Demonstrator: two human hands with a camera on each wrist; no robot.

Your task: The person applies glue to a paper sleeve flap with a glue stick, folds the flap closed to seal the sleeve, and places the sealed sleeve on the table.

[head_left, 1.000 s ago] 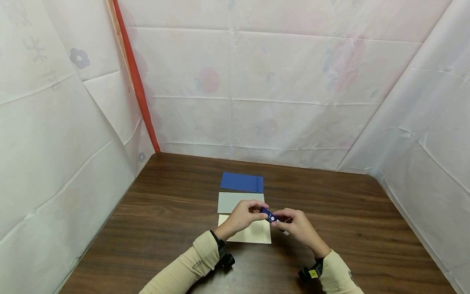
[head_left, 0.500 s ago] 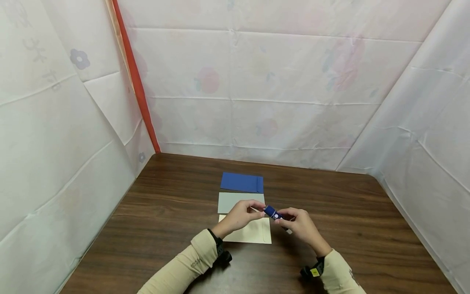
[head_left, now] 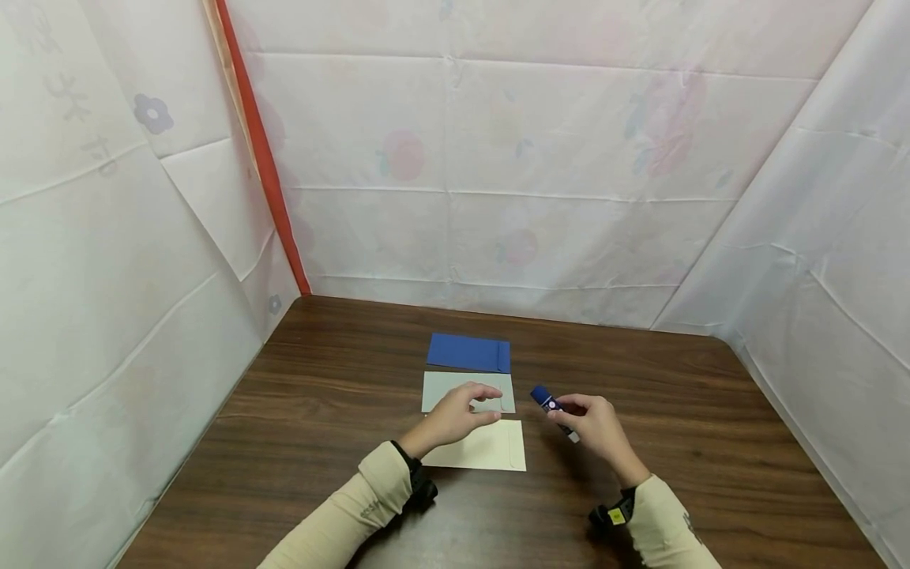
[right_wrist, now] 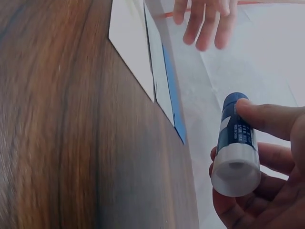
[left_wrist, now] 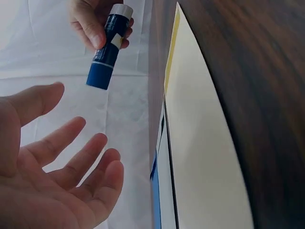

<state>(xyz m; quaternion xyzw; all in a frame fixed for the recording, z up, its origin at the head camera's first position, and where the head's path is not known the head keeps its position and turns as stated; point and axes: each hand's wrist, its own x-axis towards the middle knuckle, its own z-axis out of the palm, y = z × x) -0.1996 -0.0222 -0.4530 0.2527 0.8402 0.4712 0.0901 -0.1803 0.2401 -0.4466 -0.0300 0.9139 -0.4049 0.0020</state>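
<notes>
Between its thumb and fingers my right hand (head_left: pixel 593 427) holds a glue stick (right_wrist: pixel 237 138), dark blue with a white base. The blue cap is on, and the stick tilts above the table. My left hand (head_left: pixel 455 415) holds nothing; its fingers are spread and relaxed above the envelopes. Beneath it lie a cream envelope (head_left: pixel 476 447) and a pale grey-green envelope (head_left: pixel 444 387). A blue envelope (head_left: pixel 465 352) lies just beyond. In the left wrist view the glue stick's cap points toward my left hand, apart from its fingers.
The dark wood-grain table (head_left: pixel 341 379) bears the envelopes in a column near its middle. White printed sheets (head_left: pixel 554 174) hang along the back and both sides. A red strip (head_left: pixel 263 150) runs down the back left corner.
My left hand has let go of the glue stick and moved slightly left, its fingers opening. My right hand has carried the glue stick a little to the right. The envelopes lie still.
</notes>
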